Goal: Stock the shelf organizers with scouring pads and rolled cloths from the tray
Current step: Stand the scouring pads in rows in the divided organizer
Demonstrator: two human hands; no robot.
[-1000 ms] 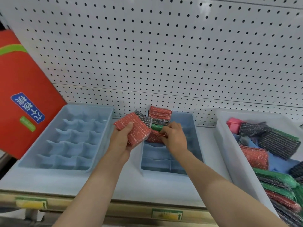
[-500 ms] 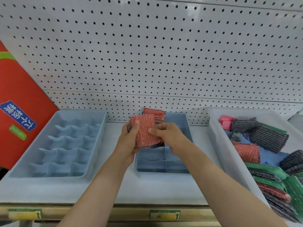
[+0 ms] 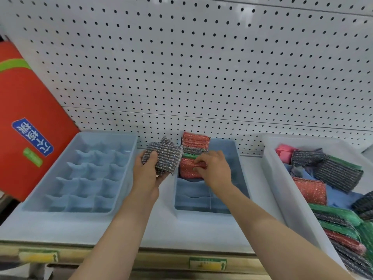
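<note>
Gripping a grey scouring pad (image 3: 163, 158), the left hand (image 3: 148, 174) hovers just left of the middle organizer (image 3: 239, 158), where the right hand (image 3: 215, 168) pinches a red pad (image 3: 188, 168) into a far compartment.

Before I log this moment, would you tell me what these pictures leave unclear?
- Head view: the right hand covers part of the red pad, so its grip is unclear.
- The green pad is mostly hidden behind the red one.
- The tray is cut off by the right edge.
- The left hand hides the grey pads' lower part; their count is unclear.
</note>
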